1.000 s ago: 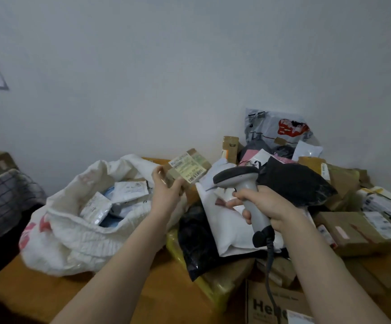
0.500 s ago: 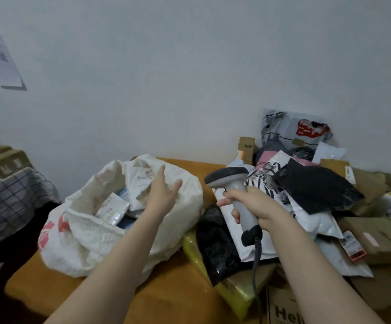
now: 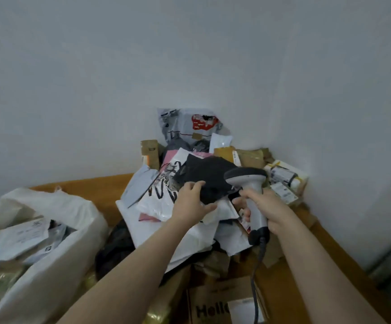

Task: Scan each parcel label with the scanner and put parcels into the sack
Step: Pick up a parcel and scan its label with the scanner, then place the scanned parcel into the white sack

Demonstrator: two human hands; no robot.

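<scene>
A pile of parcels (image 3: 185,220) fills the table's far right corner: white and grey mailer bags, brown boxes and a black bag parcel (image 3: 209,176) on top. My left hand (image 3: 191,202) grips the near edge of that black bag, fingers over it and thumb underneath. My right hand (image 3: 263,210) holds the grey handheld scanner (image 3: 248,181) upright by its handle, its head right of the black bag. The scanner's cable hangs down toward me. A white woven sack (image 3: 56,249) stands open at the left with several parcels inside.
The orange-brown table (image 3: 101,190) meets white walls at the back and right. A cardboard box printed "Hello" (image 3: 213,305) sits at the near edge. A tall grey printed bag (image 3: 185,125) leans on the wall behind the pile.
My left hand dropped the small brown labelled box into the sack, then swung right and took hold of the black bag. The view turned right; the scanner stayed in my right hand.
</scene>
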